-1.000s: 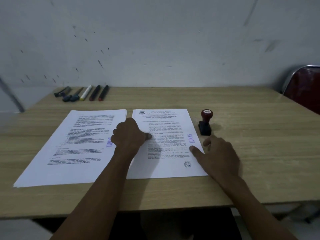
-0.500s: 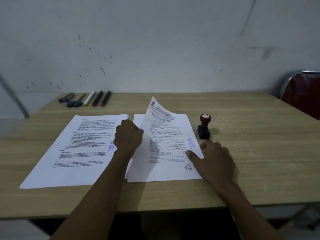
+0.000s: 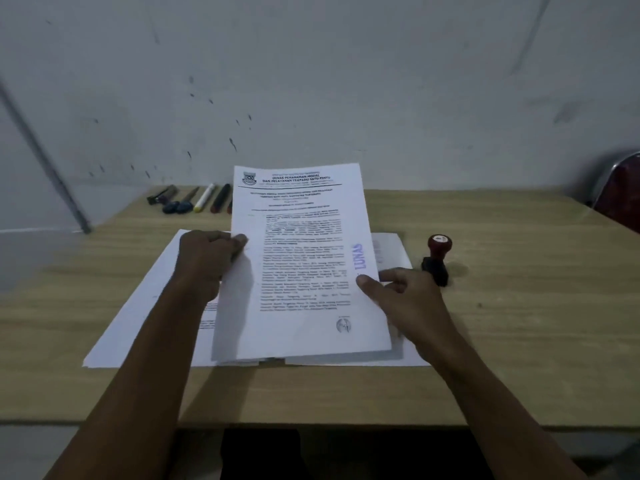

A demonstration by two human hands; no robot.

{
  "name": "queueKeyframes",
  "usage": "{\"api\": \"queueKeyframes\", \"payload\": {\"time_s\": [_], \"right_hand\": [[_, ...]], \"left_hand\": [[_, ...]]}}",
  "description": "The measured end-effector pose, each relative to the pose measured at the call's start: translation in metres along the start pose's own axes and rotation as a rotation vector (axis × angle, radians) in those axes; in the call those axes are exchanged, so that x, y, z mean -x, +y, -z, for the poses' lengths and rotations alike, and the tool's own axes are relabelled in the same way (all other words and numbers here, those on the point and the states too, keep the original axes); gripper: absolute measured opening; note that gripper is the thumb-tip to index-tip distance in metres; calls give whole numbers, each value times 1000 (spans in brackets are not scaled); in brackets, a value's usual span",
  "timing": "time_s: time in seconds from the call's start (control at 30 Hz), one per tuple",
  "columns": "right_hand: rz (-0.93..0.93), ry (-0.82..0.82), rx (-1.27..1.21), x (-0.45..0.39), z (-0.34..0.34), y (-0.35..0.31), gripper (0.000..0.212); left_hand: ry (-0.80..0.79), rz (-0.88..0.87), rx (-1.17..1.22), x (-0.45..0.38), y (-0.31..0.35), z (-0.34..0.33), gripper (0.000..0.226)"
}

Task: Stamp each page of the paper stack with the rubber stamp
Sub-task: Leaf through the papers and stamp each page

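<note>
A printed page (image 3: 301, 265) bearing a blue "LUNAS" stamp is lifted off the table, tilted up toward me. My left hand (image 3: 207, 261) grips its left edge. My right hand (image 3: 401, 296) pinches its right edge with the thumb on top. Under it lies the right paper stack (image 3: 394, 251), partly hidden. The left pile of pages (image 3: 149, 306) lies flat beside it, mostly covered by my left arm. The rubber stamp (image 3: 437, 259), red knob on a black base, stands upright on the table just right of the papers, with neither hand on it.
Several pens and markers (image 3: 194, 200) lie in a row at the table's far left edge by the wall. A red chair (image 3: 620, 195) stands at the right. The wooden table (image 3: 519, 323) ends close to me.
The stamped top page rose from flat on the right stack to held up in both hands. My left hand went from pressing on it to gripping its edge; my right hand took its right edge.
</note>
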State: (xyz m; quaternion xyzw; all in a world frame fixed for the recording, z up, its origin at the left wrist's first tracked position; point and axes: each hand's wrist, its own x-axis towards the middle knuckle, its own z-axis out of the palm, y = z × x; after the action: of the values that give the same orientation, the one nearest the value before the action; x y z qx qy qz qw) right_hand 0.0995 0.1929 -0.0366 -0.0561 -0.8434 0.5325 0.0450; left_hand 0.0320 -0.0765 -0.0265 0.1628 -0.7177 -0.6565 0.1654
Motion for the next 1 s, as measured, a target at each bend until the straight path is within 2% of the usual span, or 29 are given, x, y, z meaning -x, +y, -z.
{"api": "queueKeyframes", "payload": {"time_s": [0.03,0.07,0.1,0.13,0.23,0.4,0.47,0.57,0.63,0.8,1.0], "right_hand": [[6,-54,-58,-1,-5,-6,18],[11,-91,-98,-2,-11,-11,7],[13,-115,-118,-3,-19,-16,8],[14,-131,-130,-4,-28,-20,14],[27,-174,-100,-6,-59,-31,18],[17,-199,55,-6,-106,-43,19],[17,-193,120,-7,-121,-46,9],[41,-177,224,-6,-136,-51,41],[72,-179,304,-5,-140,-53,50],[105,-180,463,-5,-143,-54,50],[158,-142,601,-1,-139,-60,47]], "left_hand": [[15,-10,-10,-3,0,9,1],[35,-16,-48,-8,-3,19,15],[51,-23,-85,-11,-5,28,29],[73,-34,-115,-15,-8,38,33],[141,-64,-211,-24,-14,67,17],[218,-109,-495,-35,-24,94,11],[241,-128,-580,-40,-26,98,10],[251,-130,-662,-49,-31,104,9],[245,-126,-693,-54,-34,105,9],[241,-92,-735,-63,-41,104,13],[217,-41,-845,-61,-46,102,38]]}}
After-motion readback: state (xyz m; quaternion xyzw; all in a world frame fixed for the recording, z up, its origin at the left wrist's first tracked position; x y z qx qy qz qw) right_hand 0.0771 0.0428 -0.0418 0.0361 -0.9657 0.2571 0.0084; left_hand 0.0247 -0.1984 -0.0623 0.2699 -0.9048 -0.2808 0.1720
